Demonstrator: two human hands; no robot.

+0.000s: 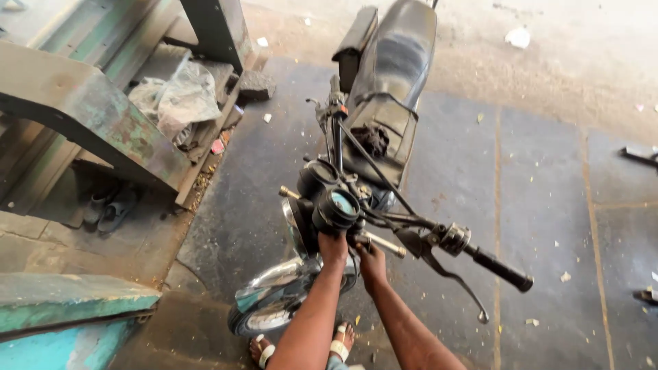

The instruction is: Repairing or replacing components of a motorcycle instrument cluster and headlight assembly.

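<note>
A black motorcycle (391,75) stands in front of me, seen from above its front end. My left hand (333,248) reaches up under the round gauges (336,205) and grips the headlight area below them. Beside it, my right hand (372,264) is closed near a metal stub (380,242) just under the handlebar. The right handlebar grip (500,268) and brake lever (456,284) stick out to the right. Below my arms shows the chrome front mudguard (274,281) over the front wheel (257,320). My sandalled feet (264,351) stand beside the wheel.
A worn green metal frame (89,109) with crumpled plastic (178,92) and a stone (255,85) stands at the left. Sandals (110,209) lie under it. A turquoise ledge (62,322) is at the lower left. The floor (541,192) is dark paving littered with small scraps.
</note>
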